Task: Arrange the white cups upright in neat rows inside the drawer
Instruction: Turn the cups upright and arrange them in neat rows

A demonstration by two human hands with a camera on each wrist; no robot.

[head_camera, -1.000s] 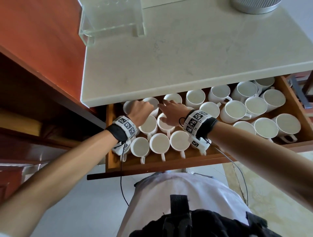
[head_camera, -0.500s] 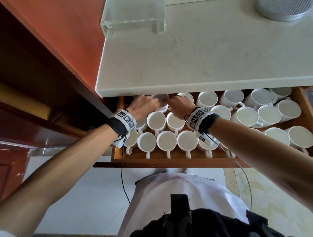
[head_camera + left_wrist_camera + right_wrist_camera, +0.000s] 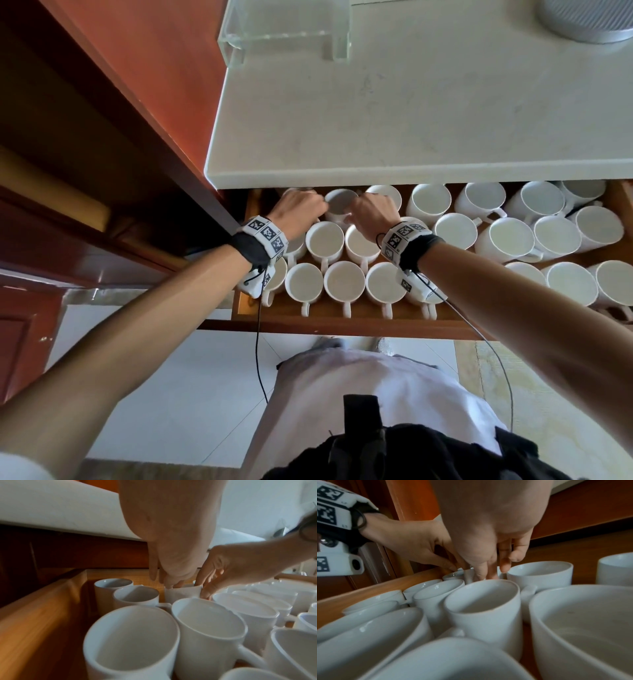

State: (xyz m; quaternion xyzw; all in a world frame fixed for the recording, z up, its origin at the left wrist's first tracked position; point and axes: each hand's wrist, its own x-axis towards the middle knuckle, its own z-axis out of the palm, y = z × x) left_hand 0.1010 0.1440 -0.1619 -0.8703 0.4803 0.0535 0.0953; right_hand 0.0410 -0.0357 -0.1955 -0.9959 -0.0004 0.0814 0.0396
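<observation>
Many white cups stand upright in an open wooden drawer [image 3: 342, 323]. Neat rows fill its left part [image 3: 344, 282]; the cups on the right [image 3: 510, 238] are set loosely, with handles at different angles. One white cup [image 3: 340, 205] stands in the back row near the left wall. My left hand [image 3: 320, 207] grips its left rim and my right hand [image 3: 352, 210] pinches its right rim. In the left wrist view, fingertips of both hands sit on this cup [image 3: 181, 593]. In the right wrist view, my right fingers [image 3: 488, 573] hide most of it.
A pale stone countertop [image 3: 411, 102] overhangs the drawer's back and covers part of the rear row. On it stand a clear acrylic stand [image 3: 284, 31] and a grey round object [image 3: 589, 20]. Red-brown cabinet fronts [image 3: 102, 137] lie to the left. The drawer's left wall [image 3: 42, 615] is close to my left hand.
Both hands have come together on one back-row cup and now hold it from either side, a little deeper under the countertop edge. The head view has shifted.
</observation>
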